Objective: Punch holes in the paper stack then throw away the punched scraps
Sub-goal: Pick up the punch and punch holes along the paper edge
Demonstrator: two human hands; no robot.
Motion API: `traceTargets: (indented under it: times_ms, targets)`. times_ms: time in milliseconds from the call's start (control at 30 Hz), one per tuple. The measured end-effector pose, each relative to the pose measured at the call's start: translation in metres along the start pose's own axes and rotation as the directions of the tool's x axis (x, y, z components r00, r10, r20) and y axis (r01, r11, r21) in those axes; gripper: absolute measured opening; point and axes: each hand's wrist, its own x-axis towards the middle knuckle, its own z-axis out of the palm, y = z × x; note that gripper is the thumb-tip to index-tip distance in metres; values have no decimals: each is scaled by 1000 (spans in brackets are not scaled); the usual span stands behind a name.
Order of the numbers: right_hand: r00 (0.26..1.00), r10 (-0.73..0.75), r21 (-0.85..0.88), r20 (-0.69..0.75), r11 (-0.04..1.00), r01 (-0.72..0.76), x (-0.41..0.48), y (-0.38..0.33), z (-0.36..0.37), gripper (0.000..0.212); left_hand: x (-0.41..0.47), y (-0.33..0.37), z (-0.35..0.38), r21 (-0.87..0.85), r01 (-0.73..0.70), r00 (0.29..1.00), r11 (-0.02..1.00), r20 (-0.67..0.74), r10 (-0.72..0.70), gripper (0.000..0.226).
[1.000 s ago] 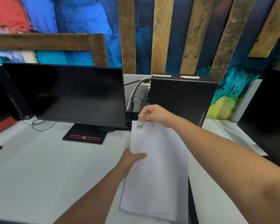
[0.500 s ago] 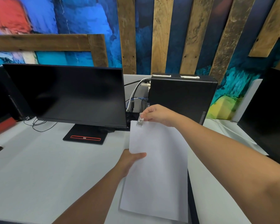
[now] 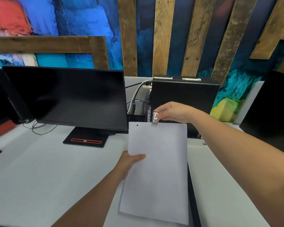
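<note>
Clear punch [image 3: 155, 117] shifted rightward, hole [image 3: 137, 125] now exposed; right hand [image 3: 172, 112] grip pinching it; left hand [image 3: 129, 163] gripping paper stack [image 3: 157, 174].

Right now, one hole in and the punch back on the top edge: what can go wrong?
The small clear hole punch sits shallower than the existing hole, so holes may misalign. The white paper stack is held by the left hand at one edge only; sheets could shift. No bin is in view for scraps.

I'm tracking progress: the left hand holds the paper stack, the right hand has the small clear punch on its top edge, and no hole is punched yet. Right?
Not quite. The head view shows one hole already near the paper stack's top left corner. The rest stands: left hand, right hand, punch.
</note>
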Motion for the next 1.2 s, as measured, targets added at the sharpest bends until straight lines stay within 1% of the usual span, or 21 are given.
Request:
traceTargets:
  times_ms: [300,400,500,733,867,967,1067,1200]
  targets:
    - [999,37,-134,22,990,-34,-4,2,2,33,-3,0,3,6,-2,1000,1000,-15,2,26]
    - [999,46,-107,27,993,-43,-5,3,4,39,-3,0,2,2,-1,1000,1000,-29,1,27]
    - [999,44,-97,19,994,-42,-4,3,5,41,-4,0,2,6,3,999,1000,-41,-3,30]
    - [1000,27,-115,-3,993,-28,-2,3,9,41,-5,0,2,-3,4,999,1000,-39,-5,24]
    - [1000,11,-165,-16,986,-13,-2,4,13,43,-4,-1,1,-1,2,999,1000,-32,-2,25]
    - [1000,-8,-170,1,985,8,-2,4,16,34,-4,-2,0,-7,-3,999,1000,-35,2,24]
    - [999,-40,-105,-9,994,39,-3,6,17,26,-2,-4,-2,-2,2,999,1000,-46,-2,26]
    - [996,-79,-94,-26,993,77,-3,8,17,40,0,-6,-3,-2,10,999,1000,-48,-10,31]
